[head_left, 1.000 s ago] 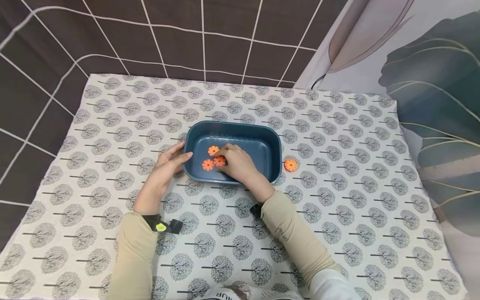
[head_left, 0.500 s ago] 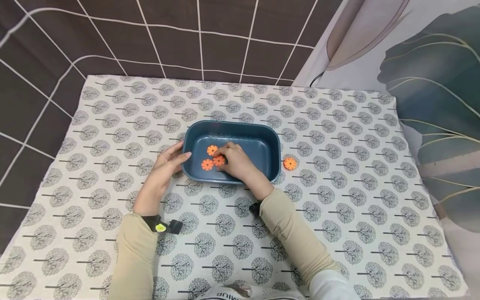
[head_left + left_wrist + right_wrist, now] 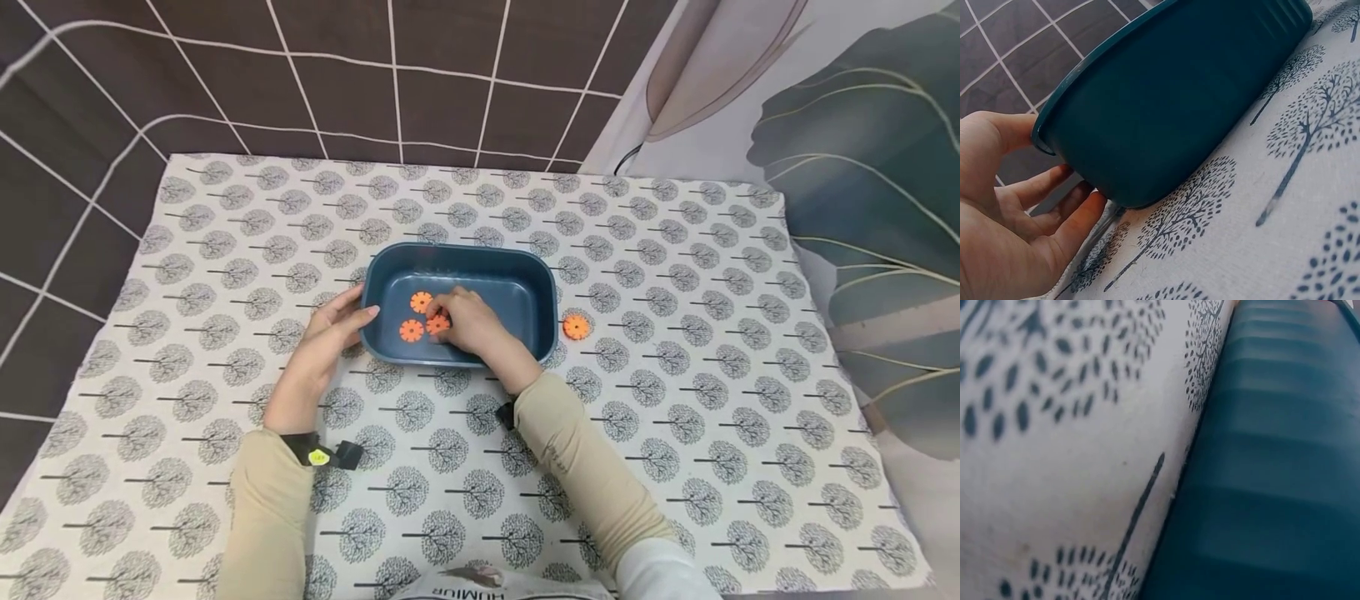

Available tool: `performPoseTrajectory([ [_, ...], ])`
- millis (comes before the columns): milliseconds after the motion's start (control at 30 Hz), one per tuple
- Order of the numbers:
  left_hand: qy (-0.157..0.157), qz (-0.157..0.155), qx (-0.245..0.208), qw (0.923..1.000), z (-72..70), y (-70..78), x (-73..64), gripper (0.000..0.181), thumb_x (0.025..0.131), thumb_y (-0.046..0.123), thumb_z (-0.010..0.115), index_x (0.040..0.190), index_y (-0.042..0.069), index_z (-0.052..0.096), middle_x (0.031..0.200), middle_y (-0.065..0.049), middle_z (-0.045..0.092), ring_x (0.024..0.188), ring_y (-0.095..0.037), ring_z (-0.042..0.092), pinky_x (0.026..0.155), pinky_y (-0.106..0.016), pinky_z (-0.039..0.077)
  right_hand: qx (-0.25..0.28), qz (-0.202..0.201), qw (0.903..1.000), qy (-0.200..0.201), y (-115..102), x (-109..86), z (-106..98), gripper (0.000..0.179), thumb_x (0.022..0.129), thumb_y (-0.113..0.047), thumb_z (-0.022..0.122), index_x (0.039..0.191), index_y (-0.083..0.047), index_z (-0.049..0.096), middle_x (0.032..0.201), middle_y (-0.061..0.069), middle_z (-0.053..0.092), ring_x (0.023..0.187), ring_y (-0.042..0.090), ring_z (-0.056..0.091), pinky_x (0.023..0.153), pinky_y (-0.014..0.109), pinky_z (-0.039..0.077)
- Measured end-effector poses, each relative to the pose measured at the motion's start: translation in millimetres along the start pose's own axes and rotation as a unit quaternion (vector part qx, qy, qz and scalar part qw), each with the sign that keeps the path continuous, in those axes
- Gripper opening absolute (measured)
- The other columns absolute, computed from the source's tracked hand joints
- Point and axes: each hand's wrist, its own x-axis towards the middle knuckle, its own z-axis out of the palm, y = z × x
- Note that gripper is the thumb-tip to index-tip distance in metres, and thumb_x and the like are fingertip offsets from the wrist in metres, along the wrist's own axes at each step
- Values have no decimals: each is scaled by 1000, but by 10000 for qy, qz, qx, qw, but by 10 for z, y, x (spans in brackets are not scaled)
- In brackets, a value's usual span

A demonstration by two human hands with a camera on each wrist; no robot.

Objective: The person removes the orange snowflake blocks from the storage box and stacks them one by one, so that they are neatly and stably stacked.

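Note:
A dark blue plastic tub [image 3: 517,258] stands on the cloth. My left hand [image 3: 327,342] holds its left end, the thumb over the rim and fingertips against the outer wall, as the left wrist view shows. Inside the tub, my right hand [image 3: 474,323] pinches an orange notched disc [image 3: 437,323], partly covered by the fingers. Two similar discs lie beside it on the tub floor, an upper disc [image 3: 421,302] and a lower disc [image 3: 411,331]. The right wrist view shows only the tub's ribbed outer wall [image 3: 1272,462] and the cloth; the hand is hidden there.
Outside the tub's right end lies another orange disc [image 3: 576,326], seemingly thicker or stacked. A tree-print cloth [image 3: 675,467] covers the table. Behind it hangs a dark checked curtain [image 3: 337,92], with a patterned drape [image 3: 862,250] on the right.
The head view has shifted slightly, so everything sits a little further left. Both hands and the discs otherwise keep almost the same places.

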Motion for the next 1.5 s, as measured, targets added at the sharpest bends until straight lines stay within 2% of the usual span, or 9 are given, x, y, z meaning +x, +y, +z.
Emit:
performPoseTrajectory([
  [200,15,-21,-11,10000,4,10,-15,62,90,17,59,146,14,30,150,-8,31,130,-22,35,108,-41,29,-398,241,9989,-54,-17,2,7,35,78,-35,74,109,-26,60,110,3,52,103,22,51,81,39,49],
  [500,50,-51,-23,10000,10,14,-15,62,91,16,59,146,15,31,150,-8,32,130,-22,36,108,-40,30,-126,-315,9992,232,11,1,21,33,76,-26,76,105,-18,65,108,7,61,104,25,55,90,39,46],
  [700,61,-59,-7,10000,13,12,-8,63,90,17,59,146,15,31,150,-8,31,131,-23,35,109,-41,29,-193,-417,9984,332,0,-15,12,32,77,-24,76,106,-15,69,107,8,63,104,26,56,90,39,48],
  [933,112,-38,15,9999,6,-25,16,63,89,18,61,145,15,32,149,-8,33,131,-23,36,107,-41,30,-235,-587,9967,500,1,-43,22,33,78,-25,75,109,-14,70,114,5,66,111,27,57,95,37,48],
  [1200,89,-11,47,9999,-3,-34,19,63,90,18,60,145,15,32,149,-8,33,130,-22,36,106,-39,31,-381,-821,9938,653,12,-81,22,34,80,-24,74,111,-11,69,112,7,67,104,24,61,87,33,52],
  [1333,105,-26,57,9999,1,-24,7,62,90,19,61,145,15,32,149,-8,34,129,-20,36,105,-38,31,-316,-919,9927,707,23,-99,5,34,80,-24,74,110,-10,69,112,6,67,114,27,57,93,34,49],
  [1400,95,-22,62,9999,1,-18,0,62,90,19,60,145,15,32,149,-8,33,130,-21,36,106,-38,31,-256,-982,9918,771,31,-116,-15,33,80,-24,74,110,-10,70,110,7,68,111,26,58,91,32,51],
  [1500,85,-9,58,9999,2,-12,-11,62,90,18,60,146,15,31,149,-8,33,130,-21,36,107,-39,30,-176,-1170,9891,872,55,-141,-54,33,79,-23,75,109,-9,70,99,7,66,93,20,61,78,26,53],
])
